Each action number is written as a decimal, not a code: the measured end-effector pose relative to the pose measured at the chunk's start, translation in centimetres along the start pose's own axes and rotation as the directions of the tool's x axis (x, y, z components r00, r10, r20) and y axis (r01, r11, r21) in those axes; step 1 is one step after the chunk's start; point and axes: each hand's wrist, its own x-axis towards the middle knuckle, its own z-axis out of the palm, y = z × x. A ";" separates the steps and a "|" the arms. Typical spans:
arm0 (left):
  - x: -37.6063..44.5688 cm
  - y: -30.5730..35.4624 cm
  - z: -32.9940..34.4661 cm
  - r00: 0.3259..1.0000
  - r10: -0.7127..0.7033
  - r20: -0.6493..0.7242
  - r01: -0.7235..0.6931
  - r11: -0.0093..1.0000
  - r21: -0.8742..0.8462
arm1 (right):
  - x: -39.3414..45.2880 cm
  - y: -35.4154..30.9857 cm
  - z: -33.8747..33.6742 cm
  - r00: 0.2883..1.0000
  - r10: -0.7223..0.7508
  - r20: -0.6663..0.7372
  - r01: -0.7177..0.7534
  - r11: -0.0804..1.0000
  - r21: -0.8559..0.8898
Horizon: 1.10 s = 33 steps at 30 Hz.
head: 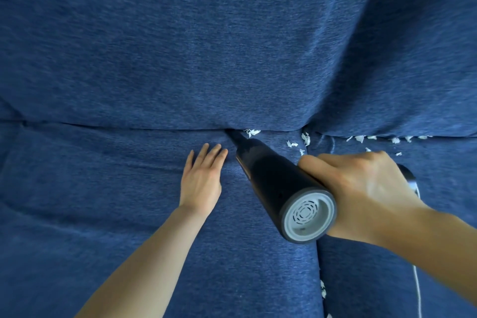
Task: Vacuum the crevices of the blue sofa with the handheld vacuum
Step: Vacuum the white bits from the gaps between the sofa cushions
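Gripping the black handheld vacuum [278, 188] around its barrel, the right hand [361, 193] has its fingers [313, 162] curled over the top of the body, near the grey vented rear cap that faces the camera. The vacuum slants up and to the left, and its narrow nozzle tip [233, 135] pokes into the crevice [154, 128] where the blue sofa's backrest [206, 46] meets the seat cushion [129, 214]. Just left of the nozzle, the left hand [202, 178] lies flat on the seat cushion, fingers straight and released, pressing the fabric beside the seam. White paper scraps [305, 138] lie along the crevice to the right of the nozzle, and more show in the gap between two seat cushions [322, 289] lower down. A thin white cord [419, 279] hangs below the right wrist.
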 end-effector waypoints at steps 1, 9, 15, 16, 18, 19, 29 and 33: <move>-0.1 0.2 0.2 1.000 -0.006 -0.006 0.005 1.000 -0.015 | 0.1 -0.1 0.1 1.000 0.000 -0.004 0.000 1.000 0.006; -1.2 0.2 0.9 0.998 -0.025 -0.051 0.022 0.998 -0.058 | -0.7 0.3 -1.0 1.000 -0.007 -0.020 0.007 1.000 -0.007; -1.4 0.2 0.9 0.998 -0.031 -0.049 0.028 0.997 -0.070 | 0.6 0.7 0.1 0.999 0.039 0.029 -0.037 0.998 -0.041; -1.4 0.3 0.9 0.998 -0.032 -0.048 0.028 0.997 -0.070 | 0.6 0.7 0.2 0.999 0.038 0.033 -0.036 0.998 -0.045; -1.4 0.3 0.9 0.998 -0.031 -0.048 0.028 0.997 -0.069 | 0.1 0.8 -0.1 0.999 0.031 0.031 -0.030 0.999 -0.042; -1.4 0.3 0.8 0.998 -0.030 -0.047 0.027 0.997 -0.067 | -0.3 0.8 -0.5 0.999 0.025 0.030 -0.024 0.999 -0.033; -1.5 0.4 1.0 0.999 -0.020 -0.036 0.019 0.999 -0.037 | -1.1 1.8 -1.3 0.995 0.092 0.041 -0.091 0.996 -0.021; -0.9 0.6 0.2 0.998 0.046 0.031 -0.045 0.998 -0.045 | -2.4 1.9 -2.3 0.992 0.109 0.057 -0.107 0.994 -0.026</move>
